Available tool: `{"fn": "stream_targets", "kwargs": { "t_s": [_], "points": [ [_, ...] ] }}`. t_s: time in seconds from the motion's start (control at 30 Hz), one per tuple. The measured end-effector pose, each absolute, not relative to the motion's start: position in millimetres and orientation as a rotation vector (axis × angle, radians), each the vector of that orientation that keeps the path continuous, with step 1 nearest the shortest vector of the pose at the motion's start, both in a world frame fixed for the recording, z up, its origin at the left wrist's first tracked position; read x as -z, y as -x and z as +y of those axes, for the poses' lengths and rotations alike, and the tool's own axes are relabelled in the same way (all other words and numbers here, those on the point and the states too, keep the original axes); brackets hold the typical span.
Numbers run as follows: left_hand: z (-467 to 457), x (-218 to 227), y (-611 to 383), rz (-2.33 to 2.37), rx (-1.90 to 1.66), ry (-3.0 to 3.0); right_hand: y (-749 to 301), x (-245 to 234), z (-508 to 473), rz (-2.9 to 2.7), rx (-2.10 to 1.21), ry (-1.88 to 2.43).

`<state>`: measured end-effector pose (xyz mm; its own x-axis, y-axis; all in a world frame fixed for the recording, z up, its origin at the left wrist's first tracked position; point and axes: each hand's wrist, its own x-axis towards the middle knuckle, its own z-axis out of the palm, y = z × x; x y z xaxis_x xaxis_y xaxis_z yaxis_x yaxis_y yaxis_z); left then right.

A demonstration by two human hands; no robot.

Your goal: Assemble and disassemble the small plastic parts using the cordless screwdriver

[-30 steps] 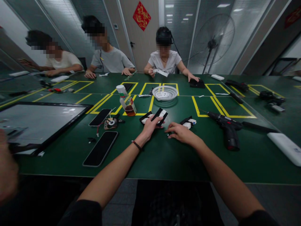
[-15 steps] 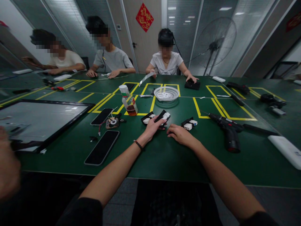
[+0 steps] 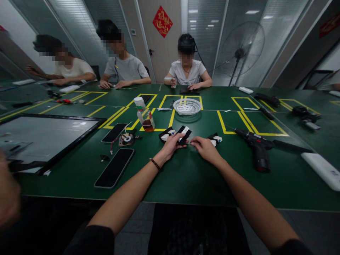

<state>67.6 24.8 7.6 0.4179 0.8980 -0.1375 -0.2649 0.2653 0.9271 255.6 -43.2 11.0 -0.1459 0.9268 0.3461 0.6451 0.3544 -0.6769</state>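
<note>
My left hand (image 3: 171, 145) is closed on a flat black piece with a white strip (image 3: 186, 131), its thumb lying across the top. Just right of it, my right hand (image 3: 203, 146) has its fingertips pinched close to the piece's lower right corner; whatever they hold is too small to make out. Behind the left hand lies a black-and-white part (image 3: 166, 134), partly hidden by the fingers. A similar black-and-white part (image 3: 216, 139) rests beyond my right hand, which covers some of it.
A bottle of dark liquid (image 3: 148, 122) and a white basket (image 3: 187, 107) stand ahead. Left are phones (image 3: 114, 168), a small motor-like part (image 3: 126, 139) and a large framed panel (image 3: 58, 138). A cordless drill (image 3: 256, 148) and white case (image 3: 322, 170) lie right. Several people sit around the table.
The black piece in my left hand has turned, so its white strip shows more fully. My right hand has moved slightly up, its fingers now pinched. The person opposite has drawn one hand inward.
</note>
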Motion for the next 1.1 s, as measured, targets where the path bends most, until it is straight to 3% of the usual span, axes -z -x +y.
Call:
{"fn": "stream_targets", "kwargs": {
  "t_s": [0.33, 0.77, 1.1],
  "points": [
    [21.3, -10.4, -68.3, 0.777, -0.865, -1.018, -248.2, -1.6, -32.8, -1.254, -1.072, 1.108],
    [19.7, -10.7, -68.8, 0.782, -0.859, -1.038, -241.8, -1.5, -34.6, -0.933, -1.199, 0.965],
    [17.7, -18.4, -69.9, 0.675, -0.793, -0.824, -235.2, -6.1, -37.4, -0.986, -1.183, 0.952]
  ]
}}
